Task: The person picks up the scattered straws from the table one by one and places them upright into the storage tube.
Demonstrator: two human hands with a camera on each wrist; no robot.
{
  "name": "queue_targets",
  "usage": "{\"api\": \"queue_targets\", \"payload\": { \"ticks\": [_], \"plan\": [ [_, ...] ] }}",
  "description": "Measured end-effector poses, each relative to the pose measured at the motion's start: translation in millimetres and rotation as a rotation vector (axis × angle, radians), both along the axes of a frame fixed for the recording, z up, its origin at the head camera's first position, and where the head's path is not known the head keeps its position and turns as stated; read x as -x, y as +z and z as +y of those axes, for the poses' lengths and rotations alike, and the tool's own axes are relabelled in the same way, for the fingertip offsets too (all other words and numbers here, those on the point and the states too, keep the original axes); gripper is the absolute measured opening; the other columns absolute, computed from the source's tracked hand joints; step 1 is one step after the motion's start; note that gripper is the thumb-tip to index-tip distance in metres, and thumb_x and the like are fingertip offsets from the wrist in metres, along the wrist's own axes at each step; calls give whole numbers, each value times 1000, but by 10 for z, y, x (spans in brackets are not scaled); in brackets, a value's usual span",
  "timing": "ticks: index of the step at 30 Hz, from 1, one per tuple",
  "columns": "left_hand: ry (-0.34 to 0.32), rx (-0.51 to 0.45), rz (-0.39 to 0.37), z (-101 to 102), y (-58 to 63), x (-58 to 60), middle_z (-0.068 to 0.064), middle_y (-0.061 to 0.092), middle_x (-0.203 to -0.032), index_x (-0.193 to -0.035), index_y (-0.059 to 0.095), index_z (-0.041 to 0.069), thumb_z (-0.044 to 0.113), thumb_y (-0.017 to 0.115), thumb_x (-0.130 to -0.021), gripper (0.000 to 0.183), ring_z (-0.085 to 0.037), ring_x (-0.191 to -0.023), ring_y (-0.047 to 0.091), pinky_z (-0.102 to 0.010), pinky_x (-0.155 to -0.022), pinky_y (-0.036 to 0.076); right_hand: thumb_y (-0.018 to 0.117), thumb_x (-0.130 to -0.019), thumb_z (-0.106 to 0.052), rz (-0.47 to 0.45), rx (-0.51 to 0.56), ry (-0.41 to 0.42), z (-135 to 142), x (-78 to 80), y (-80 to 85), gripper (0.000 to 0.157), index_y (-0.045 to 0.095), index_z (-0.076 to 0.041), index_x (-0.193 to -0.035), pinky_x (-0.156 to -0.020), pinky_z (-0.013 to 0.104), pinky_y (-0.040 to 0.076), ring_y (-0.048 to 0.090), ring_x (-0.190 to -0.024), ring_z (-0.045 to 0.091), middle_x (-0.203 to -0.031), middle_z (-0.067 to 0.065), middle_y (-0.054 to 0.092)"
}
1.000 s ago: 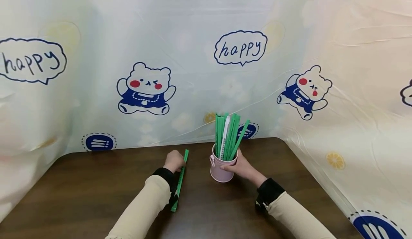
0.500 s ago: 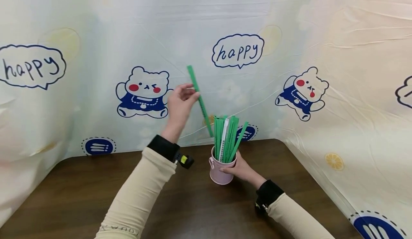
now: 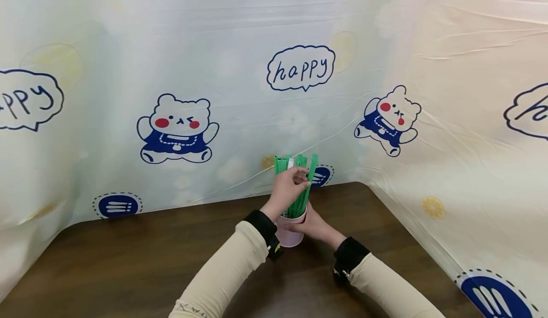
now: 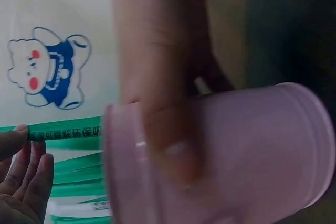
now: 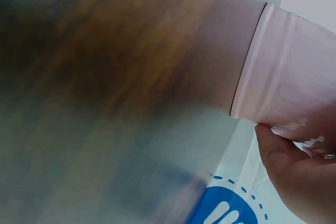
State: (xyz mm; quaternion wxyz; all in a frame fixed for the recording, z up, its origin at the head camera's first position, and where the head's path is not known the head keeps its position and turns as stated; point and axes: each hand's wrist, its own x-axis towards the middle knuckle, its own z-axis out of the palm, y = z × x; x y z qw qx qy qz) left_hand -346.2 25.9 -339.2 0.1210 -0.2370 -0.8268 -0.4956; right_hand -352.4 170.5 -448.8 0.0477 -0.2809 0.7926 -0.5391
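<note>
A small pink metal bucket stands on the brown table, with several green-wrapped straws upright in it. My left hand is above the rim and pinches one green-wrapped straw between thumb and fingertips. The left wrist view shows that straw, with dark printed characters, reaching the bucket's rim; its lower end is hidden. Around the bucket's right side my right hand grips it, the thumb across the front. A white-wrapped straw lies among the green ones.
Brown wooden tabletop spreads around the bucket. Behind it hangs a pale curtain printed with bears and "happy" bubbles, reaching the table's back edge and right side.
My left hand picked the green-wrapped straw up off the table, raised it, then brought it right and down to the bucket. The right hand has kept its grip on the bucket.
</note>
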Motion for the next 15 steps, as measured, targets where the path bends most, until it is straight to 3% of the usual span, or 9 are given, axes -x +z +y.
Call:
{"api": "queue_targets", "payload": {
  "ticks": [4,9,15],
  "plan": [
    [69,43,-34,-62,-143,35,-16,76,-99,-115,68,2,8,73,-94,23,-28,-91,73,-37,-81,61,79,-90,-18,17,17,48,-94,23,-2,102,6,-8,-160,-109,40,48,55,-128,34,-146,23,48],
    [179,109,-57,-85,-205,71,-13,73,-90,-100,65,4,10,75,-92,14,-24,-83,69,-35,-75,57,79,-90,-22,21,-6,5,-109,9,23,102,8,-6,-161,-112,46,47,53,-131,33,-151,23,42],
    [170,181,-30,-225,-226,31,-13,74,-95,-97,67,4,9,70,-95,6,-24,-88,69,-35,-78,57,81,-89,-28,-22,-37,-46,-39,-37,-30,109,4,-4,-162,-117,59,41,48,-138,42,-157,28,37]
  ]
}}
